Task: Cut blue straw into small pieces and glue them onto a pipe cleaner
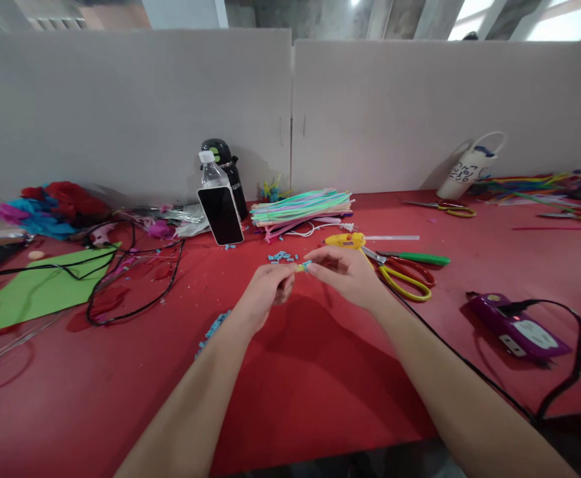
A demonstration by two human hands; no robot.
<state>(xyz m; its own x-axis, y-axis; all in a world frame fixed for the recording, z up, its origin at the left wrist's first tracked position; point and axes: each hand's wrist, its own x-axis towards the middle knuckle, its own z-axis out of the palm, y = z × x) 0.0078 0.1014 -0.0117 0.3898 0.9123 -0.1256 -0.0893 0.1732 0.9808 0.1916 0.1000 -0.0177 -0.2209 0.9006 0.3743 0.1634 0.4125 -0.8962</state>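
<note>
A small yellow and light-blue piece (302, 267) is held between my two hands above the red table (295, 411). My left hand (269, 289) is closed, its thumb and forefinger pinching the yellow end. On the other side, the thumb and fingers of my right hand (347, 272) close on the blue end. Short light-blue bits (283, 256) lie just behind my hands. More blue bits (214, 330) are partly hidden by my left forearm. The yellow glue gun (344, 239) lies right behind my right hand, a clear stick at its back.
Scissors with yellow handles (410, 284) and green-handled pliers (422, 257) lie right of my right hand. Pipe cleaners (303, 209), a phone (221, 214) and bottles stand or lie behind. A purple power box (516, 328) with a black cable sits at right; green paper (46, 285) at left.
</note>
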